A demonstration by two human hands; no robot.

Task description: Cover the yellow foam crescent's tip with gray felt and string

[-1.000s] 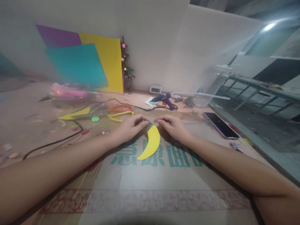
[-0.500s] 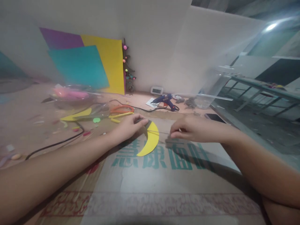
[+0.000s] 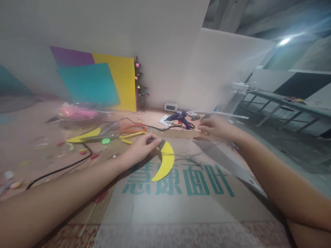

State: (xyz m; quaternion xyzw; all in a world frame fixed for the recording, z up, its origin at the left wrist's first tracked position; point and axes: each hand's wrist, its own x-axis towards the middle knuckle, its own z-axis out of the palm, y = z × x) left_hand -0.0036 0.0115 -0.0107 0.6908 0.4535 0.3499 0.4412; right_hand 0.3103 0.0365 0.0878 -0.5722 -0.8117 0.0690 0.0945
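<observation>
The upper end of a yellow crescent cutout is gripped by my left hand, thumb along its edge. Across the crescent runs a thin stem, its right end branching into a small grey-green sprig that rests on the printed board. My right hand is reached out at the right, fingers extended and partly apart, with nothing visible in them. It is nearest to the blue glue gun and some small greyish pieces, just beyond its fingertips.
Orange-and-yellow-handled scissors lie left of centre, near yellow scrap and a black cord. Coloured sheets lean on the wall beside a decorated branch. A small white clock stands behind the glue gun.
My right hand has let go of the stem and moved up and right toward the back of the table. The stem now lies across the crescent. My left hand stays on the crescent.
</observation>
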